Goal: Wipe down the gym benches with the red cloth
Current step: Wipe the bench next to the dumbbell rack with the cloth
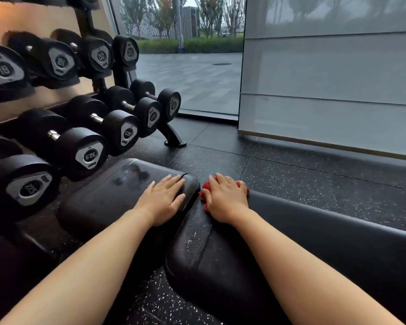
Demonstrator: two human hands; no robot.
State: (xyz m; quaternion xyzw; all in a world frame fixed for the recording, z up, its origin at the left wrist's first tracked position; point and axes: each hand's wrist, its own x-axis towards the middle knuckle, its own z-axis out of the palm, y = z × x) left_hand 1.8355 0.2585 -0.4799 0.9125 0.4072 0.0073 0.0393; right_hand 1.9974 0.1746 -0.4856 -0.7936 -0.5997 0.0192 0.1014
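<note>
Head cam, mid-wipe: right grip (225, 199) flat on red cloth (243, 187) atop counter (209, 254), left grip (163, 200) released beside it; next, probably sweep lengthwise.

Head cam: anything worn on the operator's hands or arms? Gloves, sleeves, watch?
Nothing visible. The left hand and right hand are bare: no gloves, rings or wristbands. Both forearms are uncovered to the frame edge, with no sleeves or watch in view.

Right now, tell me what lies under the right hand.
The red cloth, bunched, peeks out around the right hand, lying on the black bench pad. The hand covers most of the cloth.
</note>
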